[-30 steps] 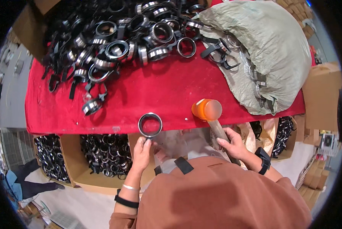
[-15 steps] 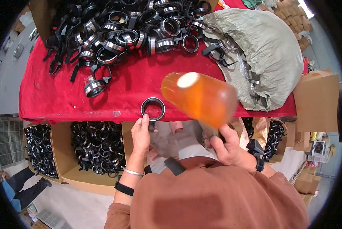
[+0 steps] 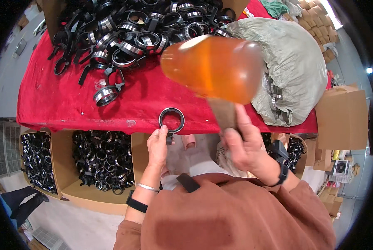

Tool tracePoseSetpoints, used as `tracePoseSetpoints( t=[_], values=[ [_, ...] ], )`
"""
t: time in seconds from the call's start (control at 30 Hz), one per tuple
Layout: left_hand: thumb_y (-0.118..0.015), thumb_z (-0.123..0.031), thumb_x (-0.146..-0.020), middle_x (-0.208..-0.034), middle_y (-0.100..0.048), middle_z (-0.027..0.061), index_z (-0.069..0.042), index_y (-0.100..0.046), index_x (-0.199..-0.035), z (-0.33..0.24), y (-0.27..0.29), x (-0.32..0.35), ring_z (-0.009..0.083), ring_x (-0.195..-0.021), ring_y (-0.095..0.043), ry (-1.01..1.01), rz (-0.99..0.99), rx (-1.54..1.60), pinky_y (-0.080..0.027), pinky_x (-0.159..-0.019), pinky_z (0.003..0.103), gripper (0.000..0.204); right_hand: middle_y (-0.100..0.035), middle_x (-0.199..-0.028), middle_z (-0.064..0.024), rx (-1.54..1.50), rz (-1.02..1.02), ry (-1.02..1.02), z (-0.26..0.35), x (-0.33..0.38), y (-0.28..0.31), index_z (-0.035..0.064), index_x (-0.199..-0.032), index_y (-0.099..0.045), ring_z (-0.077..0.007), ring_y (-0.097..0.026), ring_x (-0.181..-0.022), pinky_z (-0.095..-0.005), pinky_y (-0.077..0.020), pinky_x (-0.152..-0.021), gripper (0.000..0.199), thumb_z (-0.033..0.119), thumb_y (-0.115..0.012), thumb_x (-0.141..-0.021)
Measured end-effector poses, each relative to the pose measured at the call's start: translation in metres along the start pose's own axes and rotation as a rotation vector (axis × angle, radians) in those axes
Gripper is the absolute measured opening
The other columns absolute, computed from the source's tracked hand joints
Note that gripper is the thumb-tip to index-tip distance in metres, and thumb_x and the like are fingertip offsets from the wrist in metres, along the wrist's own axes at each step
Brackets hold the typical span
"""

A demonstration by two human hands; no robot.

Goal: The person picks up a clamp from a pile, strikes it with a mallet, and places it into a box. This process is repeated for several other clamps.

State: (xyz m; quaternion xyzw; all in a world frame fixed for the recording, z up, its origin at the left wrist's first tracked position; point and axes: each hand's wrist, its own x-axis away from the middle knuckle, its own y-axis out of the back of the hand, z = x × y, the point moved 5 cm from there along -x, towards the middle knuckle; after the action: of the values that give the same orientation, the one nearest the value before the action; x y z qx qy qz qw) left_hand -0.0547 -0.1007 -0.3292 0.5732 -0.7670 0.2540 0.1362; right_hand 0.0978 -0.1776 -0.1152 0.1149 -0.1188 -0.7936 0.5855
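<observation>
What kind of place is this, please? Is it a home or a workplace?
Probably a workshop or small factory bench: a heap of black and metal ring clamps on a red-covered table, cardboard boxes full of them below, more cartons stacked behind.

A ring (image 3: 172, 120) lies at the table (image 3: 69, 104) edge, centre frame; clamp pile (image 3: 128, 29) upper left, sack (image 3: 294, 71) upper right, boxes (image 3: 94, 162) lower left.

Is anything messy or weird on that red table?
The metal rings lie in a tangled heap across the red cloth, not sorted. One ring clamp sits apart from the heap. The grey sack gapes, with rings showing at its edge.
</observation>
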Motion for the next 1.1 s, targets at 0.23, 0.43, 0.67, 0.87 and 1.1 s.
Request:
tracePoseSetpoints(
  t=[0.23, 0.43, 0.67, 0.87, 1.1],
  values=[
    [-0.053, -0.035, -0.091, -0.066, -0.054, 0.0024, -0.001, -0.055, -0.073, 0.003, -0.007, -0.002, 0.0097, -0.055, -0.051, -0.038, 0.032, -0.027, -0.044, -0.055, 0.025, 0.038, -0.058, -0.099, -0.0281, 0.438, 0.288, -0.185, -0.084, -0.055, -0.027, 0.0096, -0.133, -0.040, -0.0427, -0.057, -0.092, -0.0431, -0.0477, -0.077, 0.046, 0.021, -0.049, -0.089],
    [-0.054, -0.032, -0.090, -0.065, -0.053, 0.0010, -0.002, -0.055, -0.070, 0.003, 0.002, 0.002, 0.0092, -0.058, -0.049, -0.025, -0.057, -0.069, -0.042, -0.057, 0.025, 0.036, -0.054, -0.117, -0.0242, 0.225, 0.118, -0.064, -0.019, -0.032, -0.001, 0.0086, -0.135, -0.038, -0.0303, -0.055, -0.109, -0.0339, -0.0424, -0.092, 0.046, 0.015, -0.047, -0.090],
    [-0.054, -0.031, -0.090, -0.064, -0.054, 0.0015, -0.003, -0.054, -0.070, 0.003, -0.004, 0.000, 0.0097, -0.057, -0.051, 0.001, -0.016, -0.007, -0.045, -0.054, 0.025, 0.034, -0.055, -0.114, -0.0263, 0.549, 0.235, -0.199, -0.092, -0.004, 0.017, 0.0091, -0.136, -0.034, -0.0363, -0.057, -0.104, -0.0351, -0.0453, -0.086, 0.046, 0.016, -0.045, -0.092],
    [-0.055, -0.036, -0.089, -0.068, -0.058, 0.0037, -0.005, -0.055, -0.079, 0.004, 0.001, -0.002, 0.0113, -0.059, -0.056, 0.001, 0.026, -0.024, -0.047, -0.055, 0.023, 0.033, -0.058, -0.112, -0.0228, 0.259, 0.123, -0.213, -0.031, -0.017, 0.005, 0.0091, -0.135, -0.038, -0.0253, -0.059, -0.103, -0.0329, -0.0456, -0.086, 0.045, 0.015, -0.048, -0.091],
    [-0.056, -0.037, -0.088, -0.069, -0.061, 0.0071, -0.002, -0.058, -0.077, 0.009, -0.007, -0.008, 0.0145, -0.059, -0.058, 0.041, 0.037, 0.084, -0.049, -0.058, 0.027, 0.037, -0.060, -0.090, -0.0271, 0.421, 0.228, -0.061, -0.091, -0.033, -0.024, 0.0099, -0.136, -0.033, -0.0389, -0.062, -0.079, -0.0403, -0.0492, -0.069, 0.051, 0.020, -0.050, -0.089]
  ],
)
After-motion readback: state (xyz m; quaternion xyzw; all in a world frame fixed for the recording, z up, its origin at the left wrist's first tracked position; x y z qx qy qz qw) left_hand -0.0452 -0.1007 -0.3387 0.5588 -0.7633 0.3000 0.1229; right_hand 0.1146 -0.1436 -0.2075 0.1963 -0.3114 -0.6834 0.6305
